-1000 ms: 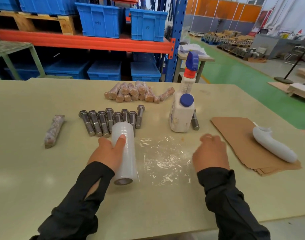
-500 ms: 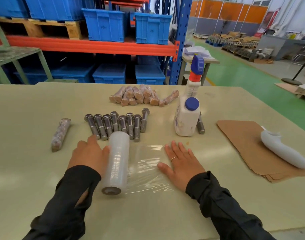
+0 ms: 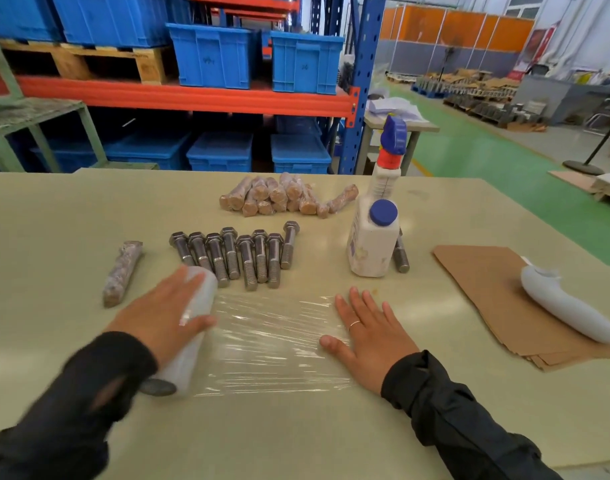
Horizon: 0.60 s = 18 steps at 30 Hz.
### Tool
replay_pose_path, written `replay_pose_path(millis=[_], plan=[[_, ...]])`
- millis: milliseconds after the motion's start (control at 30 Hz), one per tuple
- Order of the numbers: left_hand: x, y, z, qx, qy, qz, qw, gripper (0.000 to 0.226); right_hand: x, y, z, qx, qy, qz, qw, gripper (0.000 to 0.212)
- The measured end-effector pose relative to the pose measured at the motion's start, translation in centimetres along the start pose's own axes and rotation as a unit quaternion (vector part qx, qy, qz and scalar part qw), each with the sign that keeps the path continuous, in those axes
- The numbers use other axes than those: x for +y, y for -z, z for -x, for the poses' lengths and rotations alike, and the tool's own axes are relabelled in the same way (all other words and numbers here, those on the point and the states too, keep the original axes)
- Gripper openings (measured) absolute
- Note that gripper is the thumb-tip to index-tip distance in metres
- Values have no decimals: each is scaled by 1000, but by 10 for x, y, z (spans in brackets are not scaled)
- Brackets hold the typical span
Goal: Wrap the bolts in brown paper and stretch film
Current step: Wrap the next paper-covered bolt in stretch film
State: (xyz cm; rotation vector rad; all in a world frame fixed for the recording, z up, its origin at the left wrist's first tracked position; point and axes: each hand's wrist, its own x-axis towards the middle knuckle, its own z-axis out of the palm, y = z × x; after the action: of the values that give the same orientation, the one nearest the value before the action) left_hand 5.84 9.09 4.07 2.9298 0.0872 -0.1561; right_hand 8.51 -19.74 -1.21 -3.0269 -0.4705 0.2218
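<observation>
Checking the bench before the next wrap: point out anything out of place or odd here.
One bare bolt lies apart from the row of bolts, half hidden behind the white bottle. One wrapped bolt also lies alone at the left, away from the wrapped pile. Nothing looks spilled or damaged.

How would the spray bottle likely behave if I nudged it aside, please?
The spray bottle stands tall with a narrow neck and heavy-looking trigger head, so a high push would probably tip it. A low push should slide it on the smooth table. It may bump the bolt beside it.
</observation>
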Motion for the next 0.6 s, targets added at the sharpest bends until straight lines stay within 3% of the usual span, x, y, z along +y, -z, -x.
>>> replay_pose_path(millis=[67, 133, 233, 333, 400, 467, 533, 600], plan=[[-24, 12, 3, -15, 70, 135, 988, 61, 0, 0, -1, -2, 0, -1, 1000, 91], [-36, 12, 6, 45, 112, 162, 979, 51, 0, 0, 0, -3, -2, 0, 1000, 95], [-26, 0, 10, 127, 69, 140, 980, 54, 0, 0, 0, -3, -8, 1, 1000, 89], [-11, -11, 10, 72, 60, 22, 995, 65, -1, 1, 1, -6, -16, -2, 1000, 83], [-17, -10, 10, 63, 69, 25, 995, 75, -1, 2, 3, -13, -18, -2, 1000, 81], [-29, -6, 14, 109, 55, 126, 985, 68, 2, 3, 6, -17, -23, -4, 1000, 79], [-34, -4, 23, 160, 33, 263, 951, 58, 10, 6, 10, -18, -36, -5, 999, 78], [-33, -7, 26, 174, 2, 311, 934, 54, 21, 11, 16, -23, -54, -1, 998, 78]])
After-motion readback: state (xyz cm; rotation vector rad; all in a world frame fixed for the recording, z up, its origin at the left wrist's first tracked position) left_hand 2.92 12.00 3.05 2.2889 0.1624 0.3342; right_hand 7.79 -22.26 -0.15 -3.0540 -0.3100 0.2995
